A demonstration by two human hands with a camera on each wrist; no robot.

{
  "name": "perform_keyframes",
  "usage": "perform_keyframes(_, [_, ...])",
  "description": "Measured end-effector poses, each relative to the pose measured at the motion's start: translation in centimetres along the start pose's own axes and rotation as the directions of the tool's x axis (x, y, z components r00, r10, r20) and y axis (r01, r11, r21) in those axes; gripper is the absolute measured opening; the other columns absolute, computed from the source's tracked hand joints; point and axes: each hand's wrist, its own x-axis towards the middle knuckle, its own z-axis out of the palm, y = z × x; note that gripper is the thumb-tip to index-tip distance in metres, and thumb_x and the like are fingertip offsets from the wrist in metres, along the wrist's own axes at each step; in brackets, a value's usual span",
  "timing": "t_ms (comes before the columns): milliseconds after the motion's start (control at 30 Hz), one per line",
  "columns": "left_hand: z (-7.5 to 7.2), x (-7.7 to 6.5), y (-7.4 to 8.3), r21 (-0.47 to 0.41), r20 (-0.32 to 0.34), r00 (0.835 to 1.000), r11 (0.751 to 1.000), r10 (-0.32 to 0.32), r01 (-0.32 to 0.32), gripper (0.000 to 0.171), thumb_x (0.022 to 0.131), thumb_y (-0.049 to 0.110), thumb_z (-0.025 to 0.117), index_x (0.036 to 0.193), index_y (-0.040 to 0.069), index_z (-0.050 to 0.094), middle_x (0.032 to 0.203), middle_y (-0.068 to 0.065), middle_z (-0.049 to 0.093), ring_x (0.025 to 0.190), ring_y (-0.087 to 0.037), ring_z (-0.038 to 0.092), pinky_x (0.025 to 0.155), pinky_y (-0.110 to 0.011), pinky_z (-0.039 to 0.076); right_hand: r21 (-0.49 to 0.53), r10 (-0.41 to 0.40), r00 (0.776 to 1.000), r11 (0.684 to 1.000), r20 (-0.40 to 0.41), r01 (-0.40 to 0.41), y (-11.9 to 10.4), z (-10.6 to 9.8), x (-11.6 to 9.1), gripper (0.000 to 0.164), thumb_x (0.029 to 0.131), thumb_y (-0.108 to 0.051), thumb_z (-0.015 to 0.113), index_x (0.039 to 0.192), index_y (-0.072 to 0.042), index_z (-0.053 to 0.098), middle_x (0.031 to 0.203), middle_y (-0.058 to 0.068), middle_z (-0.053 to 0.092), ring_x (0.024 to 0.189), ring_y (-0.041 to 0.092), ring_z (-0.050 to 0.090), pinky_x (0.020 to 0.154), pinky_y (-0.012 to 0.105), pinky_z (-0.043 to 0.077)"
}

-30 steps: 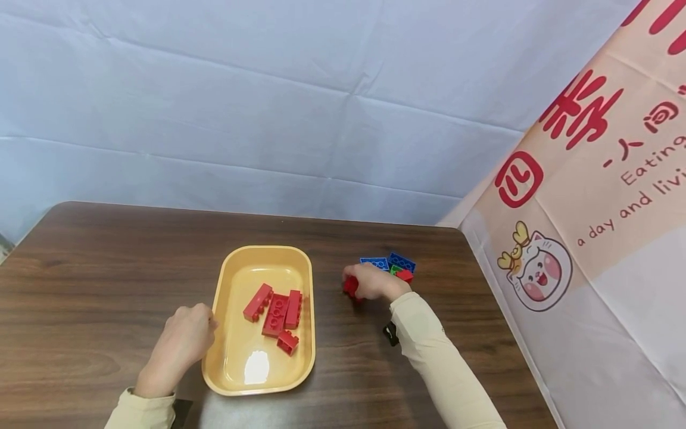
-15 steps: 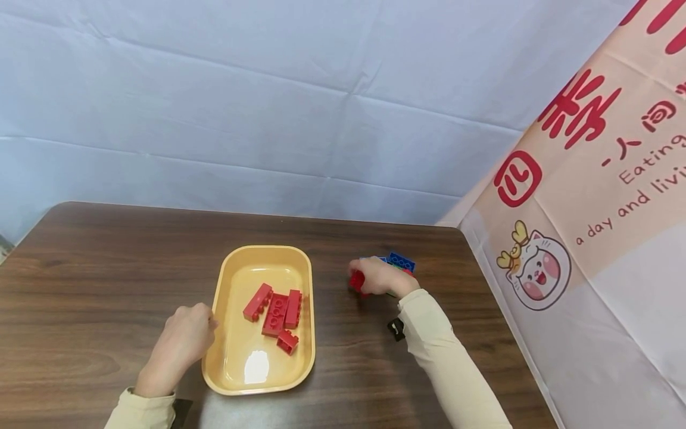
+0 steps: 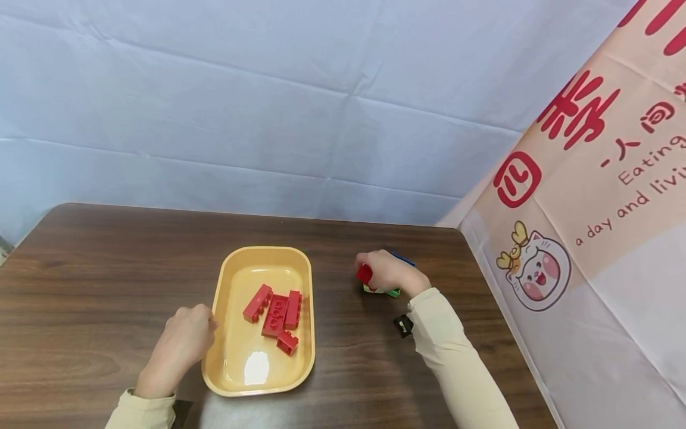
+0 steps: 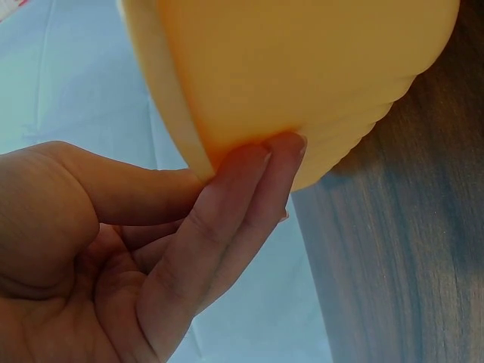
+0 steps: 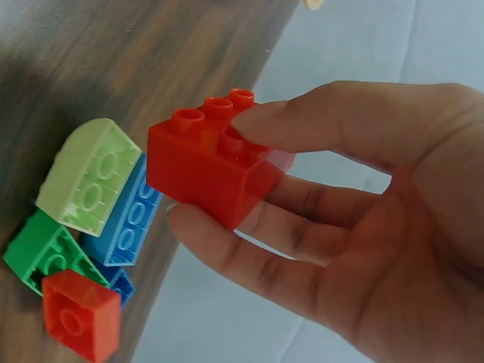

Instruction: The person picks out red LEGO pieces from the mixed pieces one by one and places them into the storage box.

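My left hand (image 3: pixel 184 342) pinches the left rim of a yellow tray (image 3: pixel 236 360), with the thumb at the rim and fingertips against the outer wall (image 4: pixel 302 68) in the left wrist view. Several red toy building bricks (image 3: pixel 276 314) lie in the tray. My right hand (image 3: pixel 387 269) holds a red toy building brick (image 5: pixel 200 162) between thumb and fingers, studs facing up in the right wrist view. Near it lie a light green brick (image 5: pixel 89 178), a green brick (image 5: pixel 49 249), a blue brick (image 5: pixel 128 219) and another red brick (image 5: pixel 82 314).
Everything stands on a dark wooden table (image 3: pixel 118 262). A pale cloth (image 3: pixel 241 119) hangs along its far edge, and a printed banner (image 3: pixel 579 196) stands at the right side. In the head view, my right hand hides much of the brick pile.
My right hand has shifted right and slightly toward the far edge with the red brick, now over the pile and covering more of the blue bricks. The left hand and tray have stayed put.
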Motion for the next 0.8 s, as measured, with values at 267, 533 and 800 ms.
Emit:
perform_keyframes(267, [0.0, 0.0, 0.0, -0.001, 0.009, 1.000, 1.000, -0.002, 0.002, 0.017, 0.079, 0.002, 0.056, 0.062, 0.005, 0.056, 0.055, -0.004, 0.046, 0.052, -0.021, 0.043, 0.047, -0.037, 0.041, -0.015, -0.034, 0.999, 0.999, -0.018, 0.033, -0.3, -1.0, -0.7, 0.036, 0.071, 0.007, 0.061, 0.102, -0.008, 0.056, 0.099, 0.008, 0.059, 0.086, 0.021, 0.052, 0.070, 0.036, 0.050])
perform_keyframes(533, [-0.1, -0.1, 0.0, -0.008, 0.004, 1.000, 1.000, -0.004, 0.004, 0.018, 0.080, 0.003, 0.055, 0.062, 0.006, 0.056, 0.055, -0.003, 0.045, 0.053, -0.022, 0.044, 0.048, -0.038, 0.041, -0.043, -0.039, 0.999, 0.998, -0.025, 0.038, -0.9, -1.8, -1.2, 0.036, 0.069, 0.008, 0.059, 0.103, -0.006, 0.056, 0.096, 0.009, 0.059, 0.085, 0.023, 0.052, 0.068, 0.037, 0.051])
perform_keyframes(800, [0.0, -0.3, 0.1, -0.019, -0.002, 1.000, 1.000, -0.001, 0.001, 0.022, 0.079, 0.001, 0.055, 0.058, 0.007, 0.052, 0.053, -0.003, 0.042, 0.050, -0.020, 0.042, 0.046, -0.035, 0.039, -0.070, -0.031, 0.999, 0.997, -0.041, 0.028, -1.3, -2.3, -1.6, 0.037, 0.070, 0.006, 0.061, 0.104, -0.005, 0.055, 0.096, 0.009, 0.059, 0.085, 0.023, 0.052, 0.068, 0.037, 0.051])
